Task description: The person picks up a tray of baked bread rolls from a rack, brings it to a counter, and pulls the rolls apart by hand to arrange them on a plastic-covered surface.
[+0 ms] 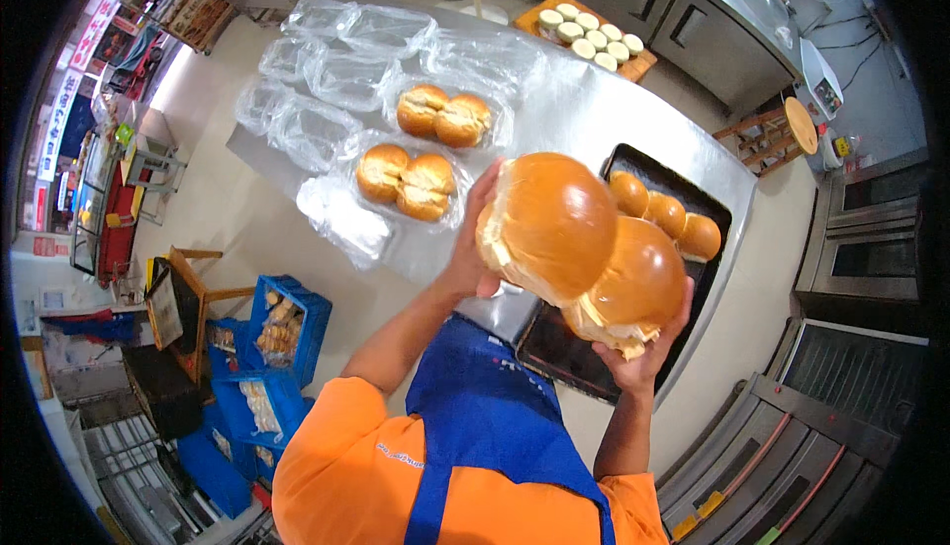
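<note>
Between my two hands I hold up a joined pair of large glossy brown bread buns (554,224), high above the steel table. My left hand (473,243) grips the left bun from its side, and my right hand (643,352) supports the right bun from its outer edge and below. Part of the fingers is hidden behind the bread. Under and beyond my right hand lies a black baking tray (566,347) with several smaller-looking brown buns (665,213) along its far end. Two more bun pairs, one farther (443,116) and one nearer (406,182), rest on clear plastic bags to the left.
Several clear plastic bags (341,65) spread over the left of the steel table (584,100). Past its far edge, a wooden board (539,13) carries several pale round pieces. Blue crates (309,327) with packed bread stand on the floor at left; a wooden stool (800,126) stands at right.
</note>
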Tool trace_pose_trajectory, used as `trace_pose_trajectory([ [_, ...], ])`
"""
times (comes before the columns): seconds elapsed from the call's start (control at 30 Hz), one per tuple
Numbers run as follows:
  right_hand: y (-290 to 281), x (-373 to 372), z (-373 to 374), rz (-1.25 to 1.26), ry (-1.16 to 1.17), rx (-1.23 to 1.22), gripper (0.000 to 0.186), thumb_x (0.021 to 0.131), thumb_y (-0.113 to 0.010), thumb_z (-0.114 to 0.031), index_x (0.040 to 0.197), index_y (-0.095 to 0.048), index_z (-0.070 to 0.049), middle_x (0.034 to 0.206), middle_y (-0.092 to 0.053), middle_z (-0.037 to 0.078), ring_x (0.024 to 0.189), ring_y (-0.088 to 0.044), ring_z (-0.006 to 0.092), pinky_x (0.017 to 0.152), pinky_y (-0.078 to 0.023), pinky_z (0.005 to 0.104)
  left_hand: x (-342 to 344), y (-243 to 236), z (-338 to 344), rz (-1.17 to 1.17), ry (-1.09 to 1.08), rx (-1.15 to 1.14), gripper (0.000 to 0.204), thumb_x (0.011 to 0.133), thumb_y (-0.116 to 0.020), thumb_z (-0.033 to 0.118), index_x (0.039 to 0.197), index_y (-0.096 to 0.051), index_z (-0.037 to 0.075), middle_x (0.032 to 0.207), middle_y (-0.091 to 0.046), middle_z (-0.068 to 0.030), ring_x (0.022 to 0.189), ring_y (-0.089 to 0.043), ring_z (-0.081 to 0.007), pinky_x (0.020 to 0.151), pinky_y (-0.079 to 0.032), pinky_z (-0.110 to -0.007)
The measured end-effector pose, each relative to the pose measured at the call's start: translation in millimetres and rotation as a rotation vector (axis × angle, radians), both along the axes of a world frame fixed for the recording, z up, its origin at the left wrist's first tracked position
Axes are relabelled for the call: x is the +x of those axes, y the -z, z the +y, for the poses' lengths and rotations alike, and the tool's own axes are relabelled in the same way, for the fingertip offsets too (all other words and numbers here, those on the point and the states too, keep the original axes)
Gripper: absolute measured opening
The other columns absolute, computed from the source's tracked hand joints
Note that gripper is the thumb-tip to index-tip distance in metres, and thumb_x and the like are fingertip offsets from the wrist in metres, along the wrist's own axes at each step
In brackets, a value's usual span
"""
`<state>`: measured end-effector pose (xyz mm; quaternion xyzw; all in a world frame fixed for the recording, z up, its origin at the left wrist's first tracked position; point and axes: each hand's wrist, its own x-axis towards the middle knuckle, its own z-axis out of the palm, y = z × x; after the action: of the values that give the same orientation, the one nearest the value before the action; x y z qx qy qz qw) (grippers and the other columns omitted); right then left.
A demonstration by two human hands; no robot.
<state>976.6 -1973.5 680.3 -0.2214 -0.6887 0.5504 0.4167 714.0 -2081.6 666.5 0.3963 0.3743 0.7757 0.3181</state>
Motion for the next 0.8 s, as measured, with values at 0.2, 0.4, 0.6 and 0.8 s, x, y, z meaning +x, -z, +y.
trace_pose_trajectory([
  [0.2,23.4,-142.1,20.1,-0.030,-0.130,-0.287,0.132,0.070,-0.096,-0.041,0.165,-0.010,-0.009,0.162,-0.032,0.014,0.145,-0.042,0.0295,0.119,-0.039,0.0456,-161.7,4.0,17.2,0.264,0.167,-0.296,0.143,0.065,-0.079,0.079,0.166,-0.006,0.008,0.167,-0.024,-0.0156,0.152,-0.031,-0.0310,0.124,-0.027,-0.047],
  [0.4,53.7,-323.4,119.8,-0.208,-0.184,-0.258,0.100,0.089,-0.081,-0.036,0.164,-0.020,-0.009,0.157,-0.041,0.019,0.141,-0.047,0.0311,0.113,-0.044,0.0420,-342.1,61.2,100.8,0.248,-0.022,-0.542,0.074,0.099,-0.066,0.053,0.154,-0.035,0.013,0.145,-0.046,-0.0097,0.136,-0.045,-0.0227,0.114,-0.039,-0.038],
  [0.6,107.5,-481.7,214.5,-0.341,-0.189,-0.428,0.087,0.095,-0.075,-0.033,0.163,-0.027,-0.008,0.154,-0.046,0.020,0.140,-0.048,0.0304,0.115,-0.041,0.0399,-473.1,122.3,181.6,0.062,-0.035,-0.747,0.078,0.097,-0.068,0.054,0.152,-0.036,0.009,0.141,-0.053,-0.0150,0.132,-0.052,-0.0231,0.110,-0.043,-0.036],
  [0.8,172.9,-536.8,238.5,-0.485,-0.139,-0.291,0.086,0.096,-0.073,-0.032,0.163,-0.026,-0.006,0.157,-0.042,0.020,0.142,-0.046,0.0302,0.115,-0.040,0.0393,-526.4,192.9,203.2,0.413,-0.098,-1.053,0.090,0.096,-0.060,0.065,0.154,-0.040,-0.001,0.150,-0.050,-0.0273,0.140,-0.049,-0.0351,0.114,-0.039,-0.041],
])
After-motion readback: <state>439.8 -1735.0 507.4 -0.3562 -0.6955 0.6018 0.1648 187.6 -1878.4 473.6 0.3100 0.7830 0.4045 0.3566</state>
